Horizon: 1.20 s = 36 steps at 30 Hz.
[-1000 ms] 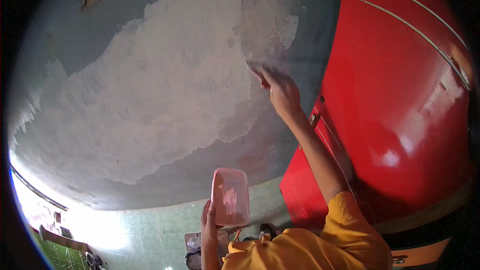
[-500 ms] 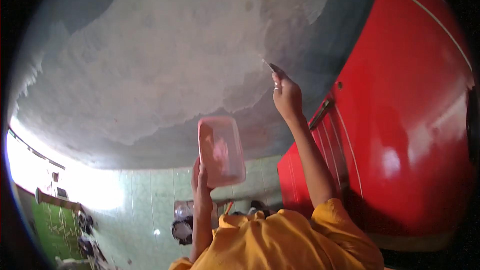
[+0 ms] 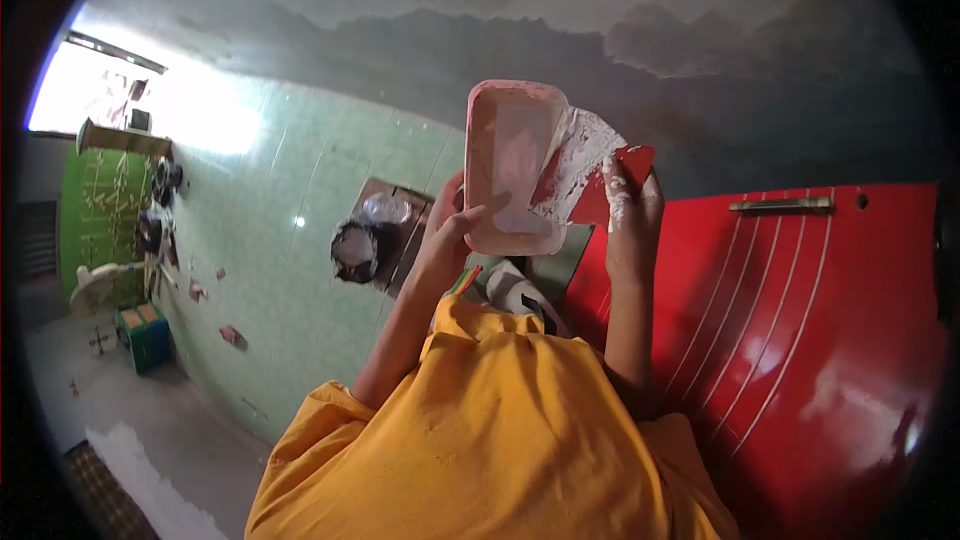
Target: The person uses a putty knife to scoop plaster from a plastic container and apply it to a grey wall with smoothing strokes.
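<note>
My left hand (image 3: 450, 232) grips a pink rectangular plastic tub (image 3: 479, 155) by its left side, with the thumb over the near rim. A pale residue coats the tub's inside. In my right hand (image 3: 630, 225) is a red putty spreader (image 3: 592, 202), its blade thickly smeared with white putty (image 3: 585, 152). The blade meets the tub's right rim. White smears mark my right fingers. Beyond both hands rises a grey wall (image 3: 420, 65) with a lighter, ragged-edged coat higher up.
A glossy red door (image 3: 800, 310) with a metal handle (image 3: 780, 205) stands at the right. Light green tiles (image 3: 270, 270) cover the left side. A small stand (image 3: 405, 240) holds a clear plastic item and a dark-rimmed round container. A fan (image 3: 98, 285) and a green box (image 3: 145, 337) are farther left.
My right hand has come down from the wall to the tub, and the putty-covered blade now shows. The tub has moved up and right in the picture as the view tilted down.
</note>
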Motion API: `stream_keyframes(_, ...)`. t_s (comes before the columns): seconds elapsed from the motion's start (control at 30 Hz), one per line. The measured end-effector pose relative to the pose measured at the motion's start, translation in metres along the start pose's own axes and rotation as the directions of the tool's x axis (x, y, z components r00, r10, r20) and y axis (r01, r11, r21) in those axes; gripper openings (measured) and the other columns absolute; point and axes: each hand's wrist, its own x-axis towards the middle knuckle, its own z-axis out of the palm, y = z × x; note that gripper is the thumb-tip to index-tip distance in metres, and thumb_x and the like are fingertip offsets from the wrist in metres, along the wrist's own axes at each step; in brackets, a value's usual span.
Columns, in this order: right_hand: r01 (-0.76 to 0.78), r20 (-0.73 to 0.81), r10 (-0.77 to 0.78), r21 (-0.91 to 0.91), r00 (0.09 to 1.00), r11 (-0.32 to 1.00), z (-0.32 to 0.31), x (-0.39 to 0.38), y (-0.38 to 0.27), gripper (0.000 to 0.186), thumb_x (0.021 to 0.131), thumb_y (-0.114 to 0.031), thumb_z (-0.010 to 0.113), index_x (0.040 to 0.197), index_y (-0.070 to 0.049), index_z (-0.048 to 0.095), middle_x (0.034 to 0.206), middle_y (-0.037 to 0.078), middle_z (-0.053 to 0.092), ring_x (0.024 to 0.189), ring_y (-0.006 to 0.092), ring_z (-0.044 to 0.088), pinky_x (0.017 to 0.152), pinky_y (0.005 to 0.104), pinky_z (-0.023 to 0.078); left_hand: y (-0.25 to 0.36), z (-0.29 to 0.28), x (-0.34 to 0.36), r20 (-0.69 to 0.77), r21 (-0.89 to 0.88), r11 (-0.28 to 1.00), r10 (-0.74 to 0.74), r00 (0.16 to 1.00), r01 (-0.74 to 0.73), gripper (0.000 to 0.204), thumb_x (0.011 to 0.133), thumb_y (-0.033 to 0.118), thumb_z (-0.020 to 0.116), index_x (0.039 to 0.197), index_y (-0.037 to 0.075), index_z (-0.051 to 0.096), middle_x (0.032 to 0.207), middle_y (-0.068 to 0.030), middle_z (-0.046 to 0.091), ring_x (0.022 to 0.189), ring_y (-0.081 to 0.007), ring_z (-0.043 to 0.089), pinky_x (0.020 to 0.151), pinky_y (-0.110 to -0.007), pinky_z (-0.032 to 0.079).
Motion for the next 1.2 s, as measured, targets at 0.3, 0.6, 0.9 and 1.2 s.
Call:
stream_keyframes(0.3, 0.296, 0.26, -0.177, -0.553, 0.949, 0.778, -0.001, -0.008, 0.048, 0.023, 0.098, -0.013, 0.065, 0.116, 0.001, 0.061, 0.099, 0.015, 0.068, 0.09, 0.0301, 0.069, 0.078, 0.0374, 0.055, -0.048, -0.018, -0.002, -0.075, -0.256, 0.957, -0.163, 0.984, 0.139, 0.085, 0.08, 0.028, 0.061, 0.153, -0.002, 0.03, 0.147, -0.0139, 0.047, 0.136, -0.0233, 0.049, 0.115, -0.038, 0.039)
stream_keyframes(0.6, 0.402, 0.438, 0.047, -0.859, 0.898, 0.318, 0.076, -0.079, 0.057, 0.027, 0.095, -0.021, 0.061, 0.117, -0.005, 0.06, 0.092, 0.02, 0.07, 0.079, 0.0408, 0.07, 0.069, 0.0507, 0.057, -0.044, -0.085, -0.046, 0.088, -0.17, 0.971, -0.153, 0.984, 0.166, 0.087, 0.084, 0.02, 0.065, 0.159, 0.0, 0.024, 0.153, -0.014, 0.043, 0.143, -0.0231, 0.041, 0.119, -0.039, 0.033)
stream_keyframes(0.9, 0.328, 0.412, 0.062, -0.798, 0.909, 0.506, 0.089, -0.115, 0.085, 0.02, 0.091, -0.018, 0.065, 0.1, -0.001, 0.059, 0.089, 0.022, 0.068, 0.079, 0.0438, 0.068, 0.068, 0.0535, 0.055, -0.048, -0.101, -0.08, 0.148, -0.193, 0.962, -0.164, 0.975, 0.191, 0.089, 0.088, 0.02, 0.066, 0.161, 0.002, 0.018, 0.157, -0.0124, 0.04, 0.144, -0.0223, 0.042, 0.119, -0.039, 0.034)
stream_keyframes(1.2, 0.376, 0.372, -0.103, -0.806, 0.923, 0.458, 0.063, -0.107, 0.091, 0.036, 0.092, -0.021, 0.067, 0.121, -0.002, 0.057, 0.1, 0.02, 0.067, 0.08, 0.0408, 0.07, 0.065, 0.05, 0.057, -0.061, -0.093, -0.075, 0.092, -0.235, 0.951, -0.185, 0.979, 0.201, 0.089, 0.088, 0.02, 0.064, 0.162, 0.002, 0.017, 0.159, -0.0132, 0.038, 0.146, -0.0237, 0.04, 0.12, -0.041, 0.034)
